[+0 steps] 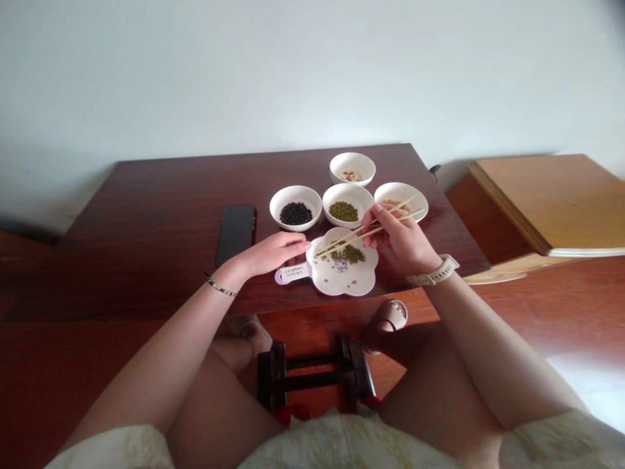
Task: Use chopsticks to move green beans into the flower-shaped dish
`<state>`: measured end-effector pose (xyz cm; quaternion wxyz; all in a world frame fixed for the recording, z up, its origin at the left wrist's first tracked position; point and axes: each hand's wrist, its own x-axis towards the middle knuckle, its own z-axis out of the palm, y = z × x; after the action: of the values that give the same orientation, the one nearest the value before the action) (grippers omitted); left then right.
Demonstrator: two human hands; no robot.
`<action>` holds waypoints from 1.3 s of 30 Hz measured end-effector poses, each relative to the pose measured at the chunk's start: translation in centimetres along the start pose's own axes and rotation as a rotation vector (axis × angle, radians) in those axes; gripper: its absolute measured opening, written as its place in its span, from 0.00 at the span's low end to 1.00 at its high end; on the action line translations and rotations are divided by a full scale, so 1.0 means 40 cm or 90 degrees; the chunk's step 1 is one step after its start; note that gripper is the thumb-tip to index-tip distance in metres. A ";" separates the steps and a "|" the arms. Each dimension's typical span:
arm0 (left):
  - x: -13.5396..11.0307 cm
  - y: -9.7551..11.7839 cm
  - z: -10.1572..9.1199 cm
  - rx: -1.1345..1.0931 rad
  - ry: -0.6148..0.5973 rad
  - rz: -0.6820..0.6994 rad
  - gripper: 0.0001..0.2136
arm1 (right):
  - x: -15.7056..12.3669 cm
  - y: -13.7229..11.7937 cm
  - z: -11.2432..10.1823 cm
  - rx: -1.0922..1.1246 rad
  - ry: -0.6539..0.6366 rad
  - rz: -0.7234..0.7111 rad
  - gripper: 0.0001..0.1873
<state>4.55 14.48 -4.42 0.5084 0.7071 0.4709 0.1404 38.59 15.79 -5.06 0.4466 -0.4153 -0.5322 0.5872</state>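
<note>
My right hand grips a pair of wooden chopsticks whose tips reach down into a white flower-shaped plate that holds mixed beans. My left hand lies on the table with fingers together, its fingertips touching the plate's left rim, above the plate's small handle tab. Behind the plate stand several white bowls: one with black beans, one with green beans, one with pale beans and one farther back with light-coloured pieces.
A black phone lies on the dark wooden table left of the bowls. A lighter wooden piece of furniture stands to the right. A small dark stool and my sandalled feet are below the table edge.
</note>
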 end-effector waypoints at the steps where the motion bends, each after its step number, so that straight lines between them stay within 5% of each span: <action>1: -0.001 0.002 0.000 0.002 0.000 0.001 0.23 | 0.001 0.002 0.000 0.002 -0.001 -0.001 0.37; 20: -0.019 0.027 0.013 0.013 0.019 -0.009 0.18 | 0.010 -0.023 0.002 -0.032 0.036 0.013 0.34; 26: -0.072 0.046 0.022 0.045 0.024 -0.027 0.18 | -0.006 -0.050 0.005 -0.030 0.045 0.009 0.34; 32: -0.147 0.073 0.094 0.206 0.092 -0.029 0.18 | -0.022 -0.066 -0.007 -0.031 0.076 -0.033 0.33; 39: -0.159 0.058 0.178 0.350 0.174 -0.005 0.19 | -0.053 -0.080 -0.018 -0.054 0.125 -0.030 0.31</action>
<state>7.29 5.08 -3.84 0.2305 0.7909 0.5581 0.0995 40.08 14.03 -1.91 0.4927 -0.4767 -0.5196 0.5099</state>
